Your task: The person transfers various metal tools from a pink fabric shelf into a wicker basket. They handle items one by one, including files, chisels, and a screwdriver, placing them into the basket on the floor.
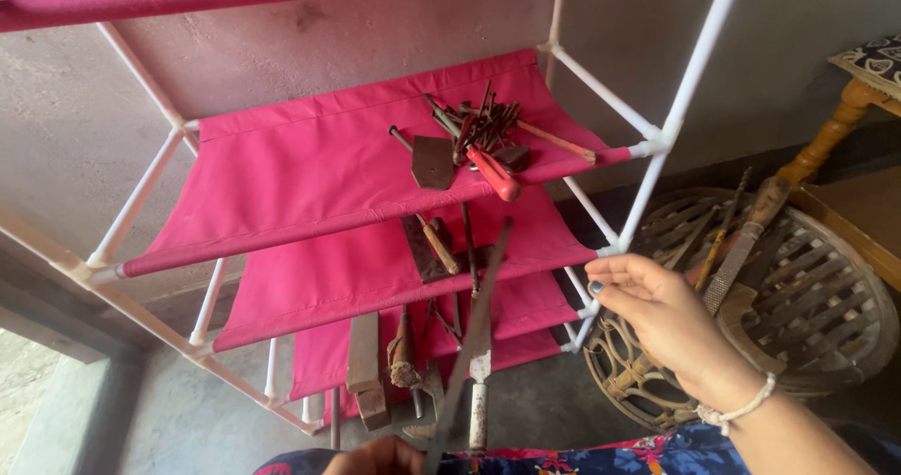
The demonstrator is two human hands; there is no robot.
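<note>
The right hand (671, 320) sits at about 4 o'clock in the head view, fingers (624, 273) loosely curled and narrow, their tips touching or just beside the white plastic joint of the shelf rack (648, 193) where a tube meets the third shelf's front edge; whether they grip the tube cannot be told. A pale cord bracelet (746, 407) circles the wrist. The left hand (380, 456) shows only partly at 6 o'clock, fingers closed around the lower end of a long dark metal file (474, 339), a flat, dull, narrow blade that slants up toward 12 o'clock across the lower shelves.

The rack has white tubes and taut pink fabric shelves. At the centre, slightly toward 1 o'clock, the second shelf sags under a pile of rusty tools (479, 137): nails, a brown flat trowel blade and a red-handled screwdriver (496, 176). The shelf below carries a wooden-handled tool (439, 247) on a rusted plate. Lower down lie a wooden block and a rough-handled chisel (479, 390). At 3 o'clock stands a round woven basket (826, 315), dark and worn, holding a coarse rasp (737, 259). The wall behind is bare grey plaster
</note>
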